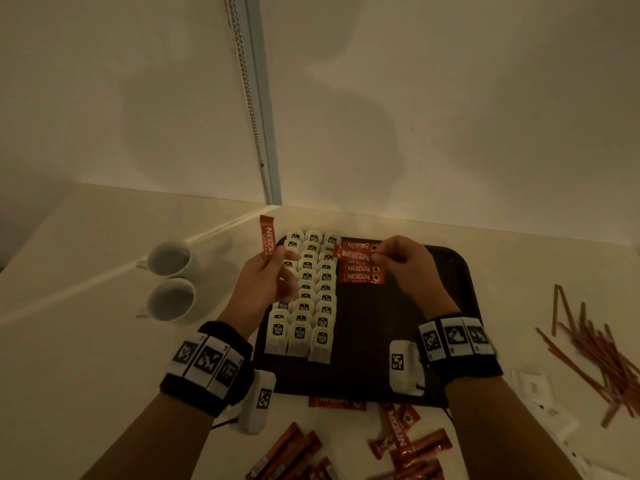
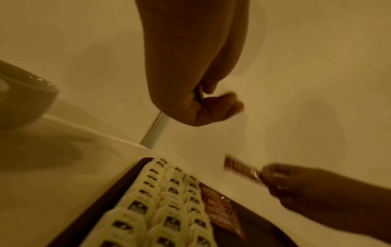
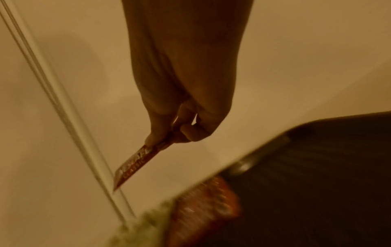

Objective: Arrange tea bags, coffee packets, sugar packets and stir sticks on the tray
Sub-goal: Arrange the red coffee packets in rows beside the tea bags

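A dark tray (image 1: 446, 271) lies on the white table, its left part filled with rows of white tea bags (image 1: 308, 306). Beside them, at the tray's far middle, lies a short stack of red coffee packets (image 1: 363, 273). My left hand (image 1: 273, 271) hovers over the tea bags and pinches a red coffee packet (image 1: 266, 242) upright. My right hand (image 1: 401, 261) pinches another red coffee packet (image 1: 353, 254) by its end, held level just above the stack. In the right wrist view this packet (image 3: 135, 165) hangs from the fingers above the tray (image 3: 317, 167).
Two white cups (image 1: 171, 278) stand left of the tray. Several loose coffee packets (image 1: 408, 441) lie on the table near me. A heap of brown stir sticks (image 1: 595, 348) and white sugar packets (image 1: 533, 386) lie to the right. A wall stands close behind.
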Motion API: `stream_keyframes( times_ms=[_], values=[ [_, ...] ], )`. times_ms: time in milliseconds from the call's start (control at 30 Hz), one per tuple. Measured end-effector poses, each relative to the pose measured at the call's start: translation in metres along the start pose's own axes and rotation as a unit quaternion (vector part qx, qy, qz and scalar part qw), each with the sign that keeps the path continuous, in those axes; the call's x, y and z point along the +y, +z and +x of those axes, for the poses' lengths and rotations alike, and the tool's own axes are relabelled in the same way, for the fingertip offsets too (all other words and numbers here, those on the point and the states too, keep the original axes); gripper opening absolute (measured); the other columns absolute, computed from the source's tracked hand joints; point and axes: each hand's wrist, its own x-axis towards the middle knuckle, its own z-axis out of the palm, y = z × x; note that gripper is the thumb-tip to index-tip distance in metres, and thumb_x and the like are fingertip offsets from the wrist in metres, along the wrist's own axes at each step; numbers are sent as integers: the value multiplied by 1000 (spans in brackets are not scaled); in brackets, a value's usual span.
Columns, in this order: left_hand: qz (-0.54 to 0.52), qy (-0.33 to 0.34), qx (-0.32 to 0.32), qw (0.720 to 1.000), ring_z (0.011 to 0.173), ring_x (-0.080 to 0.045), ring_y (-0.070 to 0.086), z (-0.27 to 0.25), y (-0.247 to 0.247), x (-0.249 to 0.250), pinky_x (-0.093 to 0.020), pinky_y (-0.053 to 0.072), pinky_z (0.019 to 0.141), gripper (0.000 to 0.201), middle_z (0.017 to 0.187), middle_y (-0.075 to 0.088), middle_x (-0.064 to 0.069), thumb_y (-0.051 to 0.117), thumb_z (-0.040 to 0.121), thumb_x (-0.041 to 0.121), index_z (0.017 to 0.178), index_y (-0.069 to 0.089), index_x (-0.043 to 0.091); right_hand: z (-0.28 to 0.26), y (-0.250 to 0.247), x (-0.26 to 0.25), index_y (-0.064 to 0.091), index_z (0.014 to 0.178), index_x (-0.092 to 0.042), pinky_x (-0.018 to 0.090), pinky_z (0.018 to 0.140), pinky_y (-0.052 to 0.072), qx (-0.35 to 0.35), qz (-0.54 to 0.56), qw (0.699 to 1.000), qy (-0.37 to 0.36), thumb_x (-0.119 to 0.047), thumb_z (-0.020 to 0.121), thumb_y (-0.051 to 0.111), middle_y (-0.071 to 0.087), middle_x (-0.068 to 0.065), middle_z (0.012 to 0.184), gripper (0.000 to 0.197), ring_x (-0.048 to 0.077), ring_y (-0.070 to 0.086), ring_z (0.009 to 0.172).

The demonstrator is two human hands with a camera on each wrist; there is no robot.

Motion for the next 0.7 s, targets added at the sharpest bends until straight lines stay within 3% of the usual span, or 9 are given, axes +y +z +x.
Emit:
stream_keyframes(
  times_ms=[100,167,233,433,600,700],
  values=[
    [5,-37,-1,999,40,-9,32,2,-11,-10,-21,29,41,49,49,34,7,27,101,47,97,56,8,3,-2,41,63,89,-15,20,81,48,-11,-62,996,62,-12,81,68,65,-5,96,10,1,58,88],
    [-26,-62,-4,998,39,-8,27,2,-16,-13,-20,23,38,60,47,31,7,18,98,57,90,56,11,2,1,63,64,90,-16,28,90,47,-46,-63,992,102,-13,81,69,64,-6,99,11,5,59,94],
    [-46,-75,-7,996,37,-7,25,2,-19,-16,-18,22,37,65,45,31,8,14,96,60,86,56,11,2,7,75,64,92,-16,28,90,44,-71,-59,988,122,-14,80,70,63,-6,103,13,9,57,100],
    [-41,-77,-11,996,37,-6,24,4,-18,-18,-18,22,36,65,45,31,8,13,97,58,84,56,10,10,25,84,62,93,-17,22,85,37,-11,-72,989,127,-13,81,69,57,-8,102,15,5,51,95],
    [-31,-83,-9,996,36,-7,24,6,-17,-19,-18,22,36,64,45,31,7,13,99,55,83,55,9,20,33,84,63,95,-16,24,90,40,21,-110,989,95,-13,81,70,56,-4,107,16,7,51,98],
    [-15,-76,-7,997,40,-9,24,6,-18,-22,-20,22,38,55,48,29,5,17,102,44,82,56,11,25,35,84,62,97,-17,25,93,42,35,-142,986,82,-15,81,69,56,-2,108,17,8,51,100]
  ],
)
